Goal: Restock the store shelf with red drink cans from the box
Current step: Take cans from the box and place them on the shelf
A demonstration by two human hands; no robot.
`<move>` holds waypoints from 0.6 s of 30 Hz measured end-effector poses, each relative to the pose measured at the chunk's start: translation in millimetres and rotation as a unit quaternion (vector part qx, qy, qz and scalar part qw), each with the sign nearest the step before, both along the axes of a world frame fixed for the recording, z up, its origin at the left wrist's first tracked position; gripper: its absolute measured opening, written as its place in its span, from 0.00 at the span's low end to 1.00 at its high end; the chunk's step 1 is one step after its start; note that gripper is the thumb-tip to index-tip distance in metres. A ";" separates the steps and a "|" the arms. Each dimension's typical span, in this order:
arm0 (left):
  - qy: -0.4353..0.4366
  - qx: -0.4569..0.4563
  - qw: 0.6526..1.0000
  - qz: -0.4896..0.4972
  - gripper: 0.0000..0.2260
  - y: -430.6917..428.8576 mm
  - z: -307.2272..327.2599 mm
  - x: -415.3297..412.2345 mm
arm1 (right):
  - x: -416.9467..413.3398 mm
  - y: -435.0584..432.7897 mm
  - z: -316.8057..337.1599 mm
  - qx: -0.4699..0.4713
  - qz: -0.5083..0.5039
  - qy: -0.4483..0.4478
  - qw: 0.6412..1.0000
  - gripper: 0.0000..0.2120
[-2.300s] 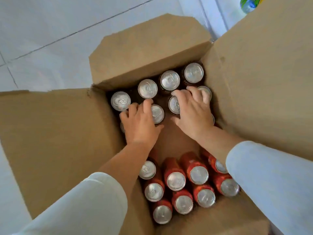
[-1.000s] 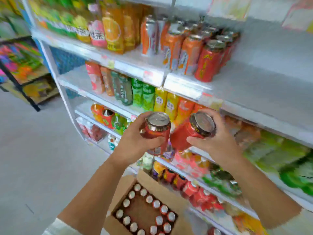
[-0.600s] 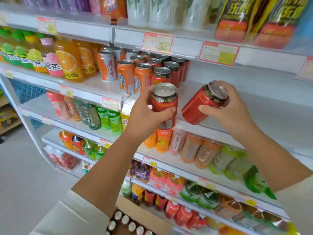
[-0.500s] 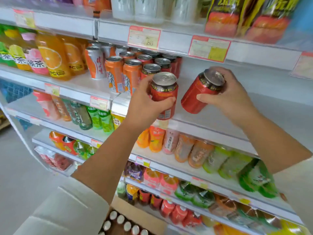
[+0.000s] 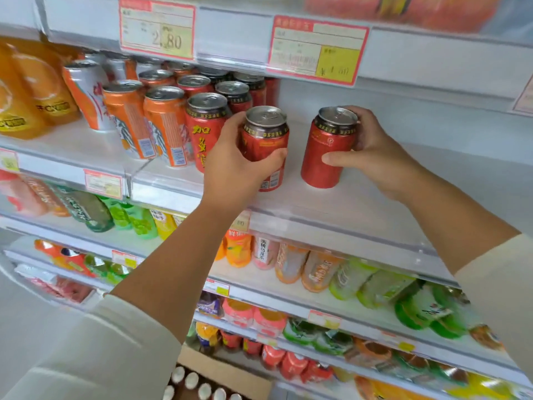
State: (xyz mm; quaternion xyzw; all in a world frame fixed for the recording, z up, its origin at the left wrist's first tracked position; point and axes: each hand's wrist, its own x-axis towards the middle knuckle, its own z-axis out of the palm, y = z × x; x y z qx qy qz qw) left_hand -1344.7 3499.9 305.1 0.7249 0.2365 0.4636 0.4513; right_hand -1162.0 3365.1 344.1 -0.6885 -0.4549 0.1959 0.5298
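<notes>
My left hand [image 5: 236, 166] grips a red drink can [image 5: 266, 137] upright at the front of the white shelf [image 5: 346, 203], right beside the row of red cans [image 5: 205, 131] standing there. My right hand [image 5: 372, 151] holds a second red can [image 5: 327, 151], slightly tilted, its base on or just above the shelf further right. The cardboard box [image 5: 227, 373] with several silver can tops shows at the bottom edge, between my arms.
Orange cans [image 5: 165, 125] and orange juice bottles [image 5: 34, 85] fill the shelf's left part. Price tags [image 5: 315, 49] hang on the shelf edge above. Bare white shelf extends to the right of my right hand. Lower shelves hold many coloured bottles.
Both hands took cans out of the box, lifted them to the shelf and have now brought them down onto it, beside the red row. The view moved closer to the shelf.
</notes>
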 end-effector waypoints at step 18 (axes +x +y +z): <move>0.093 0.051 0.994 0.005 0.39 3.5 -12.9 -3.6 | 4.4 -4.4 -17.2 -0.037 -0.031 0.002 0.999 0.34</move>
